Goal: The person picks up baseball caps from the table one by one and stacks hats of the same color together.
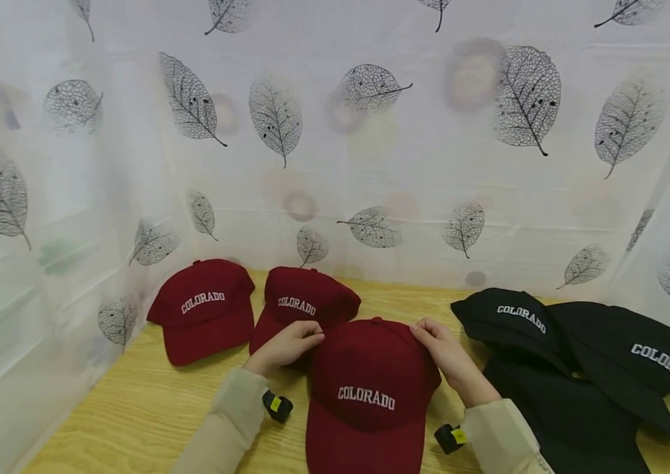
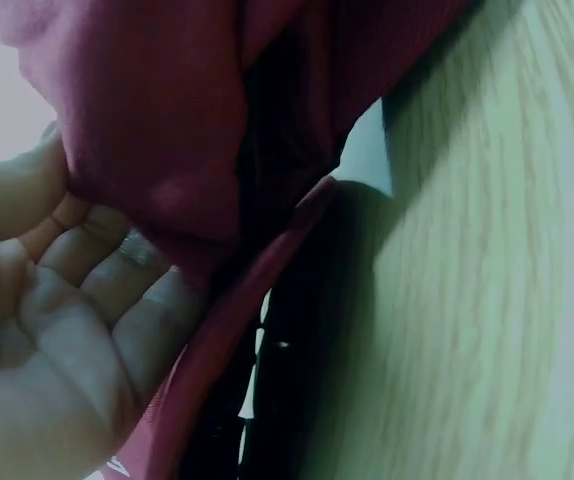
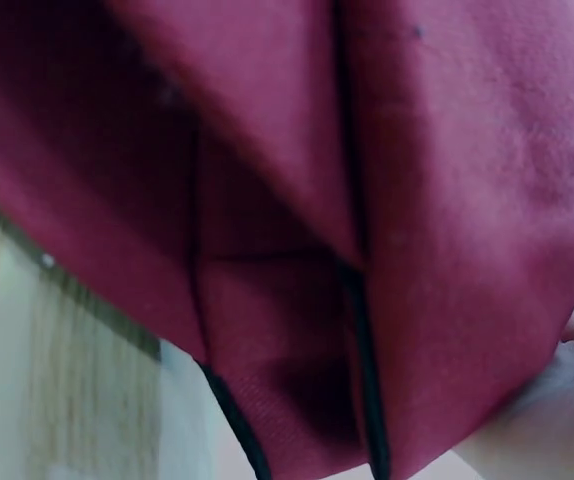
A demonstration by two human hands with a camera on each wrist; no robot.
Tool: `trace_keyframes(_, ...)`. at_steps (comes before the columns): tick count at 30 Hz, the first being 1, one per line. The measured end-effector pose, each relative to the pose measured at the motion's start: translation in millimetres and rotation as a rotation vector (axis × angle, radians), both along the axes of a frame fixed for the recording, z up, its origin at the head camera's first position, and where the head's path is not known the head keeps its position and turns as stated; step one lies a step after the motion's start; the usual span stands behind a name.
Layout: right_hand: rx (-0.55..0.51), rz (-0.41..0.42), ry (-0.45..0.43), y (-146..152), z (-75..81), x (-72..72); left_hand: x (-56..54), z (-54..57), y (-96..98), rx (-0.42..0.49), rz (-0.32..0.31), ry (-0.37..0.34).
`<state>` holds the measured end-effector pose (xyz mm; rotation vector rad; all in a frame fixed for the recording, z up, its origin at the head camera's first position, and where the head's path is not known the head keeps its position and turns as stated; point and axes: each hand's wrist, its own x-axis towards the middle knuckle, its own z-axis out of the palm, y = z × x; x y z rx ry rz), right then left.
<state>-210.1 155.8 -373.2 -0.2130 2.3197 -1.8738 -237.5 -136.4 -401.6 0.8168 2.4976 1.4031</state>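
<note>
A dark red baseball cap (image 1: 368, 368) with white COLORADO lettering is held between both hands, its brim toward the wearer. My left hand (image 1: 287, 343) grips the left side of the crown, thumb and fingers on the fabric. On the opposite side, my right hand (image 1: 452, 361) pinches the crown near its top. In the left wrist view the fingers of the left hand (image 2: 77, 310) curl behind the red cloth (image 2: 147, 120). The right wrist view shows the cap's dark-edged underside (image 3: 277, 300), with the right hand (image 3: 542, 425) partly hidden behind it.
Two more red COLORADO caps, one at far left (image 1: 204, 313) and one behind my left hand (image 1: 305, 299), sit on the wooden table (image 1: 127, 401). Black caps (image 1: 619, 342) lie overlapping at the right. A leaf-patterned white curtain (image 1: 335, 171) hangs behind and at the sides.
</note>
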Motion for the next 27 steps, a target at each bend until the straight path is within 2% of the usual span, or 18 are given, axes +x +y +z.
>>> trace_keyframes(12, 0.029, -0.001, 0.018, -1.3, -2.0, -0.3, 3.0, -2.0, 5.0, 0.076, 0.084, -0.066)
trace_keyframes(16, 0.028, 0.002, 0.012, -1.1, -1.5, 0.1, 4.3, -1.7, 7.5, 0.114, 0.091, -0.040)
trace_keyframes(23, 0.018, 0.017, 0.008, -1.0, 0.9, 1.2, 7.2, 4.7, 17.2, 0.089, 0.150, -0.099)
trace_keyframes(27, 0.015, 0.028, 0.009, -1.0, 1.9, 1.8, 9.0, 6.9, 21.4, 0.107, 0.196, -0.109)
